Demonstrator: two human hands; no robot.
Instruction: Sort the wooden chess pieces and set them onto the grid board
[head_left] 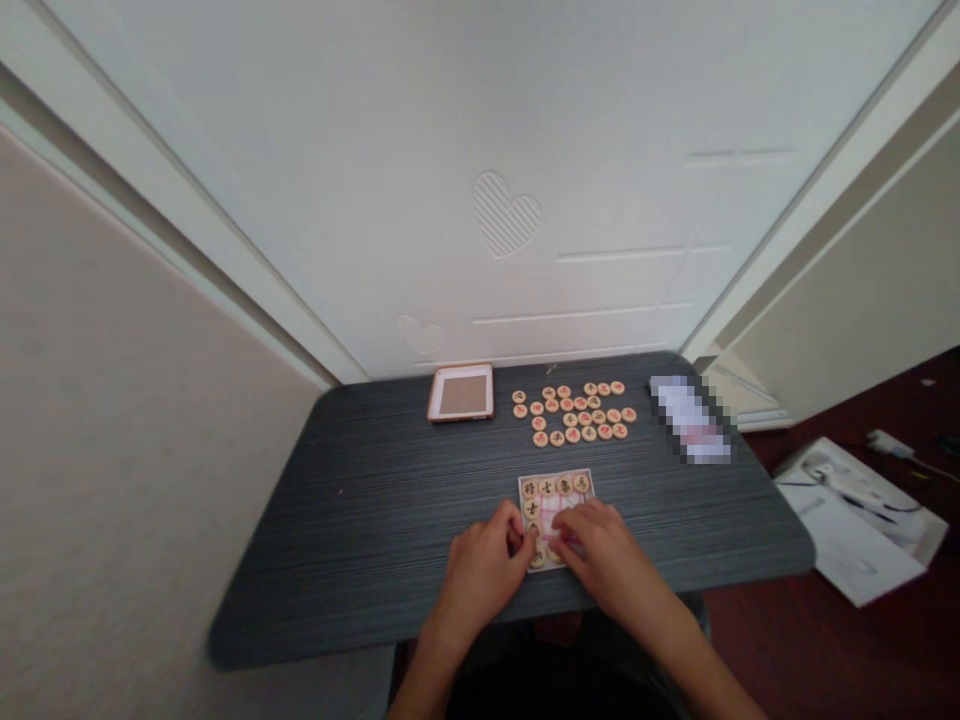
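A small square box tray lies near the front edge of the dark grey table, with round wooden chess pieces lined along its far and left sides. My left hand rests at the tray's left edge, fingers curled and pinched at a piece there. My right hand lies over the tray's near right part, fingers bent down onto the pieces. A loose group of several wooden chess pieces with red and black characters lies further back on the table.
The box lid, pink-rimmed, sits at the back of the table by the white door. A blurred flat object lies at the back right. Papers and a white device lie on the red-brown floor to the right.
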